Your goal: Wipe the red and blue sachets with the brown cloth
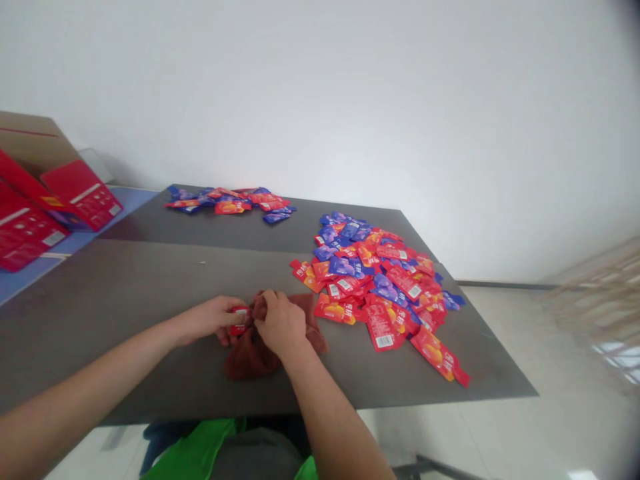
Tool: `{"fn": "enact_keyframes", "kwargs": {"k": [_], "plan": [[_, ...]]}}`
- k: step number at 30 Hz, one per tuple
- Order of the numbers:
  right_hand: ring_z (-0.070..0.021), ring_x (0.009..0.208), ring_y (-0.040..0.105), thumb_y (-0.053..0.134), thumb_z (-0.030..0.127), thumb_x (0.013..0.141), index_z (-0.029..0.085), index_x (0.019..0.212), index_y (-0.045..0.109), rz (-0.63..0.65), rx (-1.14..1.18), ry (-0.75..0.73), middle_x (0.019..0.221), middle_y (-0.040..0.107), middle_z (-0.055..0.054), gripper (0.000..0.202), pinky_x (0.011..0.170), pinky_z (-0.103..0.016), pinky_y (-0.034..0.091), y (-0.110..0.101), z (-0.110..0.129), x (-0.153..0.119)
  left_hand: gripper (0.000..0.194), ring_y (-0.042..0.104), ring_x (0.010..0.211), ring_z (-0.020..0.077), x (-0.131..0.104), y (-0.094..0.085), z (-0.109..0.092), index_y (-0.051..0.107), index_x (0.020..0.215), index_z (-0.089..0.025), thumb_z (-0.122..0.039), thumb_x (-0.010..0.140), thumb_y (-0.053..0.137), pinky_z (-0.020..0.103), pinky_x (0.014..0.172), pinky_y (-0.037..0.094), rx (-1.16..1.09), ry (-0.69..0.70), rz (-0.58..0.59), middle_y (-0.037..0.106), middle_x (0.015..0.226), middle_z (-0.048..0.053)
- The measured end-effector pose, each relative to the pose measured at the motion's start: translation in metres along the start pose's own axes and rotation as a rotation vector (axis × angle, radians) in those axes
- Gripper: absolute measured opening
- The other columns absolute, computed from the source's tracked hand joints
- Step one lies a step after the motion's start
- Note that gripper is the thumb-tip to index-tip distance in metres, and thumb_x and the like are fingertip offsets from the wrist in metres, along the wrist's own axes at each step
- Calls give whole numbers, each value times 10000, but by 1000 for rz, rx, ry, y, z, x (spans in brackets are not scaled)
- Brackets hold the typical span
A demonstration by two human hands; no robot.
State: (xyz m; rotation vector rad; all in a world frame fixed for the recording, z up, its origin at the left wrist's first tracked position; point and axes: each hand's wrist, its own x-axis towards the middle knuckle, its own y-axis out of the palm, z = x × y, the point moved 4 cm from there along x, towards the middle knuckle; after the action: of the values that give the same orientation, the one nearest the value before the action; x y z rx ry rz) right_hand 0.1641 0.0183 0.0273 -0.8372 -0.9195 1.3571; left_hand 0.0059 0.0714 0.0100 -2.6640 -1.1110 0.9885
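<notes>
My left hand (223, 320) is closed on a small red packet (241, 321), of which only one face shows between the fingers. Just to its right, my right hand (281, 323) grips a bunched reddish-brown cloth (255, 361) and presses it up against the packet. Part of the cloth spreads out on the table under and beyond my right hand. Close by on the right lies a big loose heap of flat packets (370, 280), some red with orange fruit, others purple.
A smaller pile of the same packets (233, 201) lies at the table's far edge. Red cardboard boxes (85, 197) stand on a blue surface (131, 198) at the left. The grey table (165, 273) ends before a white wall; a slatted wooden object (600, 287) is at far right.
</notes>
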Motion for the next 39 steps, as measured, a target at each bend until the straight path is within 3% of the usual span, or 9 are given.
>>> {"fn": "enact_keyframes", "kwargs": {"k": [6,13,20,24,26,28,31,35,39], "plan": [[-197,904,679,525,418,991,281,1191,577,-29,-30,95,1146,597,-55,248,711,-295,488,-6,-6,-6,413,661,615,156,-7,8,0,567,904,-177,-547,766,688,212,468,480,-37,102,-111,678,766,17],[-183,1012,627,475,426,1027,300,1145,654,-67,28,-91,1154,588,-48,249,802,-277,484,-13,11,-11,292,618,546,142,1,12,-1,590,893,-190,-467,800,602,201,405,425,20,139,-208,632,674,-8],[-247,999,597,534,222,965,214,1038,666,-125,-178,169,1075,602,-100,151,781,-328,476,-32,-35,-17,362,630,554,169,-4,18,1,597,888,-208,-564,853,542,218,434,417,132,135,-250,655,624,-6],[-239,1045,566,570,282,953,243,1101,640,-216,-59,-4,1146,583,-88,168,871,-340,474,-37,-1,-25,304,653,651,195,-10,16,5,620,887,-211,-497,864,518,251,541,470,169,227,-302,695,713,9],[-230,1044,557,550,334,975,270,1110,636,-177,-7,-138,1145,580,-73,172,857,-328,481,-23,24,-27,253,681,807,231,-11,13,2,640,881,-206,-433,831,542,278,672,508,203,296,-345,734,834,32],[-224,1023,561,491,368,1014,274,1091,639,-148,-4,-124,1117,585,-66,192,815,-316,488,-7,30,-26,220,680,856,239,-10,12,-1,645,853,-206,-397,824,541,287,731,506,244,313,-367,740,863,38],[-233,1010,567,470,353,1026,253,1068,642,-147,-79,21,1113,589,-76,204,767,-310,482,3,7,-22,260,645,656,193,-9,15,-2,614,804,-216,-443,877,508,264,610,456,262,241,-342,681,681,5],[-236,1009,584,509,273,1000,216,1090,645,-135,-182,145,1120,600,-102,172,776,-314,470,-11,-32,-20,328,599,560,160,-11,20,-1,565,771,-223,-513,912,504,246,559,399,232,235,-317,636,594,-23],[-226,1011,590,490,321,1021,237,1085,648,-233,-137,148,1108,612,-85,190,823,-319,464,-29,-25,-26,321,594,574,156,-13,20,1,546,754,-215,-489,917,509,244,572,397,202,303,-309,627,596,-29]]}}
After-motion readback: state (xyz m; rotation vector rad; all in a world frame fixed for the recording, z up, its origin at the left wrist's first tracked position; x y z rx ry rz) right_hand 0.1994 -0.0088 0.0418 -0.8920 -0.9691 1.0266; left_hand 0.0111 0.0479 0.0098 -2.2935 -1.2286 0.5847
